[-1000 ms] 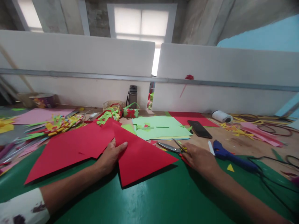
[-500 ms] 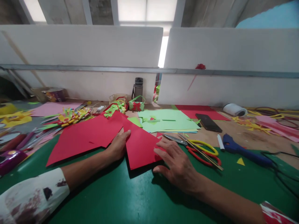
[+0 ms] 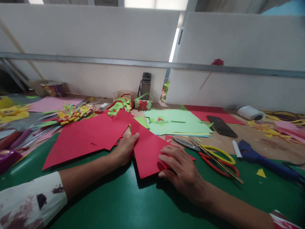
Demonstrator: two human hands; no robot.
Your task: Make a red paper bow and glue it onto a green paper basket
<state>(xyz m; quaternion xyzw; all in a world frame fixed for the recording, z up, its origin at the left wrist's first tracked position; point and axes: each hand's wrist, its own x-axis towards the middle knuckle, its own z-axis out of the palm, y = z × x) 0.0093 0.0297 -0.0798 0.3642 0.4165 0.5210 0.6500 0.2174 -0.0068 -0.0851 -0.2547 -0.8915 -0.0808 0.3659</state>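
Note:
A red paper triangle (image 3: 147, 152) lies on the green mat (image 3: 124, 203) in front of me. My left hand (image 3: 125, 149) rests flat on its left edge, thumb stretched along the paper. My right hand (image 3: 182, 170) lies on its right corner, fingers spread and pressing the paper down. A larger red sheet (image 3: 88, 135) lies to the left, partly under the triangle. Scissors (image 3: 209, 154) with yellow and red handles lie just right of my right hand, with a thin stick across them.
Light green sheets (image 3: 173, 122), a black phone (image 3: 220, 126), a white marker (image 3: 236, 148) and a blue glue gun (image 3: 264, 160) lie to the right. Paper flowers and scraps (image 3: 71, 113) crowd the left. A bottle (image 3: 145, 83) and small paper basket (image 3: 143, 103) stand by the white partition.
My right hand left the scissors and came down on the right corner of the red triangle. The left hand stayed on the paper. The view tilted down and right.

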